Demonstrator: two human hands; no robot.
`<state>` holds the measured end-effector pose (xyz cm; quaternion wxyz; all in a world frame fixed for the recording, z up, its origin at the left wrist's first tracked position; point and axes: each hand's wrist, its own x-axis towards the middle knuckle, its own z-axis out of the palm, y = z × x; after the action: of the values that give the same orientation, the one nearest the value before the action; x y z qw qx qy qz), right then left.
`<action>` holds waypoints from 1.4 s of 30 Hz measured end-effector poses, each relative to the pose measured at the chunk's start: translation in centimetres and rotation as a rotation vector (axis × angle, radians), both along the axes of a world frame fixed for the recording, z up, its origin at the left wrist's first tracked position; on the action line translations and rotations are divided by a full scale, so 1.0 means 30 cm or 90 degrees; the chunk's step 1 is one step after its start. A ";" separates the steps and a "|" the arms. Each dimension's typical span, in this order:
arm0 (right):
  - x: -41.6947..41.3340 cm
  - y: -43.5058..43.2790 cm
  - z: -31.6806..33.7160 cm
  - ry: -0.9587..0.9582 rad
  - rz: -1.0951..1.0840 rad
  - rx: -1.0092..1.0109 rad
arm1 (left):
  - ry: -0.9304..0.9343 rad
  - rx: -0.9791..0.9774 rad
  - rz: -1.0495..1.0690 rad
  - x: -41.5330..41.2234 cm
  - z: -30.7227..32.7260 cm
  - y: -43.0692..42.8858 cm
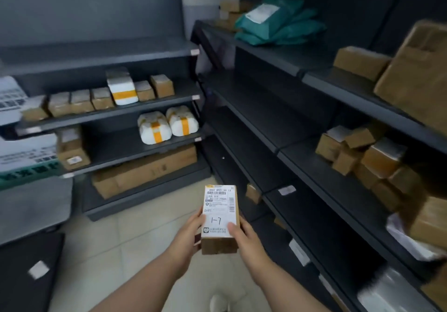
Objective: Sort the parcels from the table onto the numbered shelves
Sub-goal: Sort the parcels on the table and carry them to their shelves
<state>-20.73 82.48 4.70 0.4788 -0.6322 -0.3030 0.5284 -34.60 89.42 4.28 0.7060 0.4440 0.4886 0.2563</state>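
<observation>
A small brown cardboard parcel (pixel 219 219) is held in front of me over the tiled floor, its white shipping label facing up with "1-7" handwritten on it. My left hand (pixel 189 235) grips its left side and my right hand (pixel 243 235) grips its right side, thumb on the label. Dark metal shelves stand ahead: one unit at the left (pixel 108 115) holds small boxes and white wrapped parcels, and a longer unit at the right (pixel 273 127) has mostly bare boards in its near-left half.
Green mailer bags (pixel 275 21) lie on the right unit's top shelf. Brown boxes (pixel 360 157) cluster on its right side. A long flat carton (pixel 145 171) sits on the left unit's bottom shelf. A dark surface (pixel 26 275) lies at lower left.
</observation>
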 end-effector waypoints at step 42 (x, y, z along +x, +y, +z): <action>0.066 2.138 0.011 -0.061 -0.039 0.025 | -0.112 -0.007 0.100 0.056 0.013 2.016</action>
<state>-18.73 146.63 5.02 0.4922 -0.6563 -0.3163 0.4765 -32.92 149.89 4.65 0.7267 0.3760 0.4592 0.3459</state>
